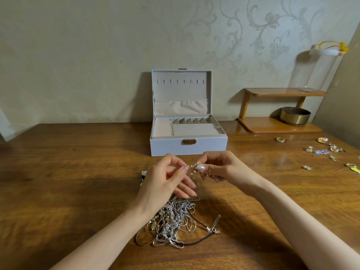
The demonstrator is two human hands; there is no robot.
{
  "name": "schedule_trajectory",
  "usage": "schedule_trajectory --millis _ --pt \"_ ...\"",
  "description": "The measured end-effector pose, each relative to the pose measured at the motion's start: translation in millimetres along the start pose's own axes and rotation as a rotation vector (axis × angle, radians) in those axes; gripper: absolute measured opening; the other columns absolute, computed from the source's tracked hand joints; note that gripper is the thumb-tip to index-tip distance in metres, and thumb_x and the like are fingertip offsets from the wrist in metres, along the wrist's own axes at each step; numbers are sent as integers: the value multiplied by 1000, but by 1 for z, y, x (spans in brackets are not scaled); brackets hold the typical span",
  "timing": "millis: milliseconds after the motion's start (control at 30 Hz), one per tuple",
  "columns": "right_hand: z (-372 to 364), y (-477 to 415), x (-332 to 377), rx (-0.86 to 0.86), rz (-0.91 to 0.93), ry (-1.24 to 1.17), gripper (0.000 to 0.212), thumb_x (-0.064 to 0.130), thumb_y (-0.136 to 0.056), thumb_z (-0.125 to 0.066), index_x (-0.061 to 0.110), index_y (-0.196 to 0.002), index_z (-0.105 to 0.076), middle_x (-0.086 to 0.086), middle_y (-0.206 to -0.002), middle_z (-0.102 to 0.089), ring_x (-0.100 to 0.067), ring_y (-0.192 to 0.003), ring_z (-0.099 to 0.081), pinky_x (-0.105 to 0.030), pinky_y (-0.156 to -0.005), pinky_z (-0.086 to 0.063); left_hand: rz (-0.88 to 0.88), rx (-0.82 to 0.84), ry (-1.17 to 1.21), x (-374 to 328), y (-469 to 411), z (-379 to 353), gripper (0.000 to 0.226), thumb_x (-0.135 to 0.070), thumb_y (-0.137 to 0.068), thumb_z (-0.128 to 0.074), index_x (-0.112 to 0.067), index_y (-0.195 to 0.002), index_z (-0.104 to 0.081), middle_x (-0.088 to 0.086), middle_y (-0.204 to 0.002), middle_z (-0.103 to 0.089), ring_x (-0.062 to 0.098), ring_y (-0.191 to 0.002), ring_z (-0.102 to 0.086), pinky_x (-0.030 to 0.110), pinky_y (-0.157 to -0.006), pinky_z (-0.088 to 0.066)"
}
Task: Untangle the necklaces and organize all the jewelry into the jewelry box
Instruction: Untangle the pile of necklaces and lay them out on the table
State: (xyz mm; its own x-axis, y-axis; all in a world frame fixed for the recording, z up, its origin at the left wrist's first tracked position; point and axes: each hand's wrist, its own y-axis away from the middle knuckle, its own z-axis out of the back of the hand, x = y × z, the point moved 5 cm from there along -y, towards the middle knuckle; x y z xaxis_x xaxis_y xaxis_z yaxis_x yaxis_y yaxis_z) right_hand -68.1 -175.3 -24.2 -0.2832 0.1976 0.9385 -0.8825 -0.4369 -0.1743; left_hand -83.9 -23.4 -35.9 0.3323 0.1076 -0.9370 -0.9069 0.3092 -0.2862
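Note:
A tangled heap of silver and gold necklaces [173, 221] with a black cord lies on the wooden table in front of me. Above it, my left hand [165, 182] and my right hand [218, 168] both pinch a small pearl-beaded strand [193, 167] lifted from the heap, thumbs almost meeting. A thin chain hangs from the strand down to the pile. The white jewelry box [188, 146] stands open behind my hands, lid upright, its beige compartments holding nothing I can see.
Several earrings and small pieces [323, 151] are scattered on the table at the right. A wooden two-tier shelf [272, 125] with a brass bowl [295, 115] stands at back right. A small dark item [143, 175] peeks out left of my left hand.

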Motion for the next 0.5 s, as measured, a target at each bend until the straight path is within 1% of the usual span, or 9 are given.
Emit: schedule_trajectory --millis 100,200,367,500 --pt "-2 1 2 31 19 2 11 22 -79 -65 11 -81 -65 -5 -67 -58 -8 -52 -39 -15 -48 -31 31 10 -7 2 0 0 8 -11 -95 -48 -4 -96 -52 15 -68 -69 30 -56 -68 27 -48 -54" --pt "-2 1 3 47 25 15 14 21 -77 -66 8 -85 -65 -2 -67 -60 -7 -53 -40 -14 -48 -32 75 27 5 4 0 0 9 -12 -95 -48 -4 -97 -52 17 -66 -68 30 -53 -67 28 -46 -53" --pt "0 1 2 16 19 22 15 24 -74 -68 11 -82 -65 4 -62 -61 -5 -50 -41 -14 -48 -32 87 43 36 3 0 0 10 -14 -96 -47 -5 -96 -51 17 -66 -69 29 -52 -66 28 -47 -52" --pt "3 0 1 -24 14 52 16 28 -76 -68 12 -81 -66 4 -61 -60 -4 -52 -45 -14 -48 -32 61 60 28 0 1 -2 10 -14 -96 -48 -5 -96 -52 17 -65 -68 28 -50 -65 31 -48 -52"
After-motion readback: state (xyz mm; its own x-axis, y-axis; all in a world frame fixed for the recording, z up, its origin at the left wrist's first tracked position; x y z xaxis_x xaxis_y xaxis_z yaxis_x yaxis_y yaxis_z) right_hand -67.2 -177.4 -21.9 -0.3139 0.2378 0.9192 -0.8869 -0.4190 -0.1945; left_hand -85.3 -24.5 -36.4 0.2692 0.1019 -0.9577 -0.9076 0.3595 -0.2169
